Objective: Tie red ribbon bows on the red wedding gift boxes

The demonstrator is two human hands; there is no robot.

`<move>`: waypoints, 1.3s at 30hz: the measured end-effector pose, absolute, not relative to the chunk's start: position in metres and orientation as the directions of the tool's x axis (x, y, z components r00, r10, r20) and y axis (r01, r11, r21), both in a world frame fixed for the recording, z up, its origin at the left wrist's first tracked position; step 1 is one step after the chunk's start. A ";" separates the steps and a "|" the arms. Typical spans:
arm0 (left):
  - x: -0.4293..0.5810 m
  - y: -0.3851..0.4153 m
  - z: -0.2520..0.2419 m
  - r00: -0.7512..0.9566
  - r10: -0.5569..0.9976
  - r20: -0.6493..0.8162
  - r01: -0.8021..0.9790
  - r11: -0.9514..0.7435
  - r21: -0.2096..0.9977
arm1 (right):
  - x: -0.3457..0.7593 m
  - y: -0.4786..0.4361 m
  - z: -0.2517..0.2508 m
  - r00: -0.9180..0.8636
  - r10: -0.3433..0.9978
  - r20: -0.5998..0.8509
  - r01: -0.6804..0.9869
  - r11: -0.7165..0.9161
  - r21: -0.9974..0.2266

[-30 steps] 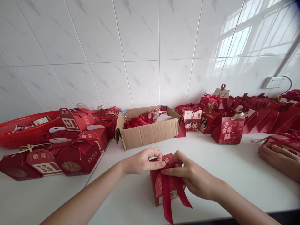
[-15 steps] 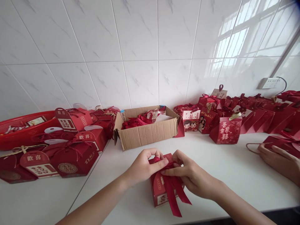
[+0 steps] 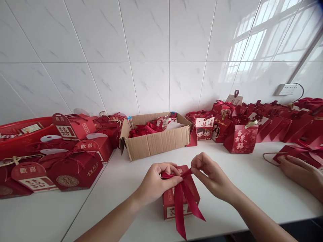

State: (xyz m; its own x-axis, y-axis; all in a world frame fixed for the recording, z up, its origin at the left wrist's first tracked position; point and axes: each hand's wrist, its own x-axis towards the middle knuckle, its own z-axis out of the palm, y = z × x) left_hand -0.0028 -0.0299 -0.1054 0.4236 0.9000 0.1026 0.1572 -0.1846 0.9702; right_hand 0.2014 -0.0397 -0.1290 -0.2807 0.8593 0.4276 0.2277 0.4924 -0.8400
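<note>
On the white tabletop (image 3: pixel 121 215), just beneath the fingertips (image 3: pixel 178 180), sits a red gift box (image 3: pixel 169 201) whose crimson satin ribbon (image 3: pixel 179 208) is pinched over its top by the left hand (image 3: pixel 156 183), thumb against fingers, and farther right by the right hand (image 3: pixel 213 178), thumb and forefinger together.

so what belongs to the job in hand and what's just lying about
Job: glossy red ribbon, pinched by left hand and right hand; rectangular red cardboard box beneath.

Apparently lying about: red plastic basket; upright red cardboard box with gold loop.
</note>
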 end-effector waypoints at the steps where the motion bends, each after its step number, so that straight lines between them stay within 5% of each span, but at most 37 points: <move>1: -0.003 -0.030 -0.106 0.421 0.901 0.108 0.157 -0.190 0.969 | 0.203 -0.039 -0.128 -0.280 0.864 0.419 0.230 0.484 -0.844; 12: -0.005 -0.031 -0.108 0.403 0.909 0.108 0.256 -0.225 0.940 | 0.206 -0.038 -0.117 -0.484 0.864 0.143 0.359 0.345 -0.867; 39: 0.003 -0.035 -0.114 0.376 0.915 0.146 0.184 -0.228 0.956 | 0.195 -0.033 -0.131 -0.209 0.912 0.354 0.360 0.408 -0.839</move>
